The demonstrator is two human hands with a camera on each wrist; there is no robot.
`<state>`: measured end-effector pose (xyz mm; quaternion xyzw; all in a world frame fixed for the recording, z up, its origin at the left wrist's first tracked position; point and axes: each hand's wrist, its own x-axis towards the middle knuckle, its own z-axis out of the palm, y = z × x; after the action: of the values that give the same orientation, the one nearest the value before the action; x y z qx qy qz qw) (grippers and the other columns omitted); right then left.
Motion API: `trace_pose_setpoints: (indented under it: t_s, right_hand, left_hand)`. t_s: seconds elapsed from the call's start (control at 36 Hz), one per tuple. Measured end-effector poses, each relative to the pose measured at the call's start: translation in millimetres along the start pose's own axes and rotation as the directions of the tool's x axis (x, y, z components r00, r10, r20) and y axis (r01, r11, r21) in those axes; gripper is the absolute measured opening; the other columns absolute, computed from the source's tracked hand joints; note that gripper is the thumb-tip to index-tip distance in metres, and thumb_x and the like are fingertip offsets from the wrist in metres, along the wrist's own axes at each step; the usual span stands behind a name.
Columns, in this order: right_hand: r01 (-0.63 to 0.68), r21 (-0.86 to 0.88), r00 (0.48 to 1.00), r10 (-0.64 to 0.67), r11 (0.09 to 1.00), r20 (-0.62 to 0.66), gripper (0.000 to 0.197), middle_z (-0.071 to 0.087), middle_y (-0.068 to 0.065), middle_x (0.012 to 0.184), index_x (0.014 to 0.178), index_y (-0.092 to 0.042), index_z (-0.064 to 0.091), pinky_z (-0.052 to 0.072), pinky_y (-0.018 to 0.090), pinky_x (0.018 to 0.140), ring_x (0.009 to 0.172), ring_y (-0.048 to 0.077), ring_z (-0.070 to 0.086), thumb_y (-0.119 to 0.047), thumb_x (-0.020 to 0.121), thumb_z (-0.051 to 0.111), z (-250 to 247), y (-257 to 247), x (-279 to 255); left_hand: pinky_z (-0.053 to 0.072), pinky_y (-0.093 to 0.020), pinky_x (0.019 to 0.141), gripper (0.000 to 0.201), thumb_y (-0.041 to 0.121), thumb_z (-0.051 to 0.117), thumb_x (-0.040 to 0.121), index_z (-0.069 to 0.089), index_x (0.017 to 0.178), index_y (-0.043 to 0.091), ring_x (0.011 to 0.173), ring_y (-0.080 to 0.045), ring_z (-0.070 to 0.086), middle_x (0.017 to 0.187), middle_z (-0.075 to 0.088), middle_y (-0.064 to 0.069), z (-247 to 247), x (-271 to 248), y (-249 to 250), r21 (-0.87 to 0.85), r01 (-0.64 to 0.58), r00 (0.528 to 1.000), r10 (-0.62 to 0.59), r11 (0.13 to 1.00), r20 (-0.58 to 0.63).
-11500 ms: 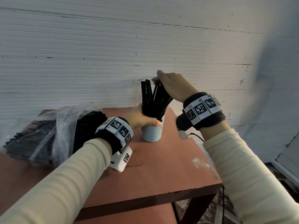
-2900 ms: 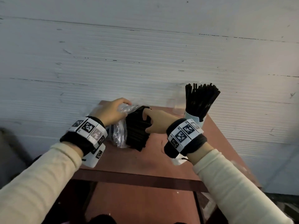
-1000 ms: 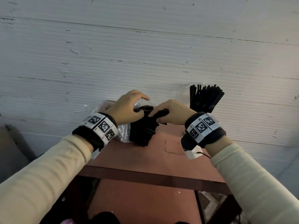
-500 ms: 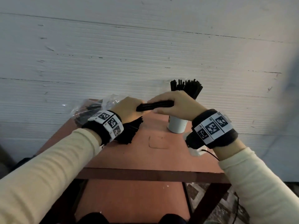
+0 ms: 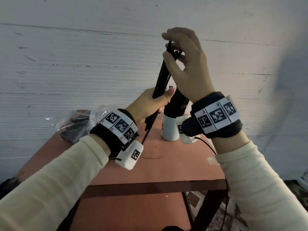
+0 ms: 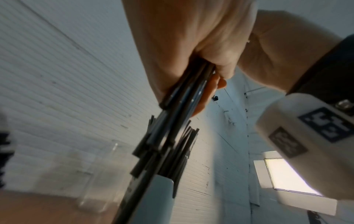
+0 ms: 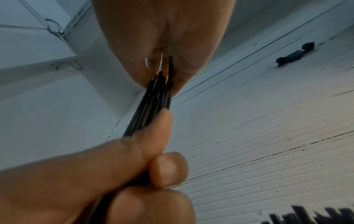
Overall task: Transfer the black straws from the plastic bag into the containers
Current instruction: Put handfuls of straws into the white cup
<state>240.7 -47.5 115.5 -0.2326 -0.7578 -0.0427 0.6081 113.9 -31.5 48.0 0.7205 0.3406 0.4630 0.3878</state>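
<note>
- Plastic bag (image 5: 75, 126) is lying at the reddish table's (image 5: 158, 167) left, against a white ribbed wall (image 5: 83, 64).
- My left hand (image 5: 150, 104) is gripping the straw bundle (image 5: 160, 80); my right hand (image 5: 188, 64) is pinching its top.
- White cup (image 5: 169, 129) is standing full; I'm reading only wristband markers.

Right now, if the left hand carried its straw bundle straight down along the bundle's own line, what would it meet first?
Most likely the table top. The left hand grips the bundle of black straws, whose lower tips hang just above the surface, left of the white cup. Depth is unclear; they may already touch.
</note>
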Motion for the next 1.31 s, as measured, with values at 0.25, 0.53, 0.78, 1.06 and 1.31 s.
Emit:
trace_pose_setpoints:
  t_s: [0.25,0.53,0.78,1.06,1.31]
  right_hand:
    - [-0.08,-0.152,0.956,0.119,0.985,0.268,0.025,0.065,-0.001,0.11,0.114,-0.009,0.067,0.04,0.005,0.088,0.1,0.001,0.056,-0.011,0.092,0.054,11,22,-29]
    - [-0.114,-0.198,0.92,0.179,0.973,0.349,0.036,0.054,-0.002,0.133,0.13,-0.02,0.057,0.031,0.023,0.108,0.127,0.012,0.046,-0.031,0.095,0.056,13,28,-35]
    - [-0.181,-0.204,0.823,0.262,0.962,0.505,0.04,0.063,-0.001,0.115,0.131,-0.015,0.054,0.044,0.017,0.085,0.101,0.007,0.056,-0.023,0.092,0.061,27,36,-60]
    - [-0.192,-0.184,0.86,0.255,0.964,0.441,0.014,0.065,-0.001,0.095,0.099,-0.011,0.068,0.044,0.02,0.083,0.091,0.011,0.058,-0.015,0.087,0.063,36,41,-57]
    - [-0.183,-0.103,0.911,0.208,0.978,0.356,0.016,0.068,-0.002,0.101,0.102,-0.012,0.071,0.039,0.005,0.083,0.093,0.003,0.058,-0.015,0.088,0.065,36,37,-61]
  left_hand:
    - [0.052,-0.03,0.089,0.009,0.023,0.07,0.09,0.069,0.095,0.016,0.079,-0.014,0.065,0.087,0.07,-0.008,16,-6,-54,-0.037,0.175,0.982,-0.177,0.984,-0.059]
    - [0.053,-0.029,0.086,0.006,0.019,0.071,0.088,0.068,0.093,0.017,0.083,-0.015,0.07,0.096,0.071,-0.002,7,-4,-60,-0.06,0.206,0.974,-0.21,0.977,-0.084]
    - [0.048,-0.034,0.096,0.009,0.009,0.074,0.085,0.067,0.082,0.014,0.086,-0.02,0.065,0.083,0.066,-0.008,-2,-18,-82,0.084,0.35,0.918,-0.359,0.933,0.17]
    - [0.043,-0.035,0.107,0.005,0.01,0.074,0.084,0.073,0.086,0.014,0.106,-0.017,0.064,0.097,0.072,0.0,-4,-16,-86,0.137,0.509,0.847,-0.523,0.85,0.094]
    - [0.033,-0.028,0.094,0.045,0.058,0.068,0.082,0.076,0.098,0.017,0.122,-0.021,0.056,0.11,0.072,0.007,-3,-22,-83,0.256,0.575,0.77,-0.62,0.777,0.151]
